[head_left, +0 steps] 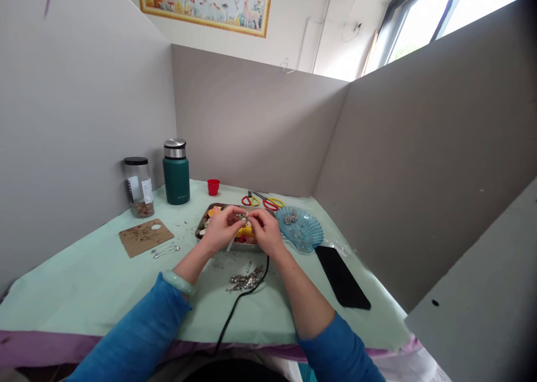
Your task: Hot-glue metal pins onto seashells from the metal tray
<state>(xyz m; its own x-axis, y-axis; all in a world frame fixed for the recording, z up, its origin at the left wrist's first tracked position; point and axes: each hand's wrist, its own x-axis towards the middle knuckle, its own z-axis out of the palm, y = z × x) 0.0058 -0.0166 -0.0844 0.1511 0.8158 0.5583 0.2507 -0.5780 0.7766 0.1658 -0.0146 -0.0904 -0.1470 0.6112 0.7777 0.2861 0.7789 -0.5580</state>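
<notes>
As your blue sleeves reach in over the pale green cloth (84, 292), a black cable (239, 303) runs up to a heap of small metal clips (245, 281) lying just short of your hands. Your left hand (220, 231) and right hand (264, 232) meet above the near edge of the steel tray (200, 225), both sets of fingertips pinched on one small metal piece (243, 218) held between them. The tray holds small bits, orange, yellow and red among them. Just right of it a blue shell-shaped dish (304, 234) holds a few silvery pieces, with a black slab (342, 276) nearer you. Farther back stand scissors (264, 201), a red cup (213, 187), a green flask (176, 172) and a jar (139, 186) with brown contents at its bottom.
</notes>
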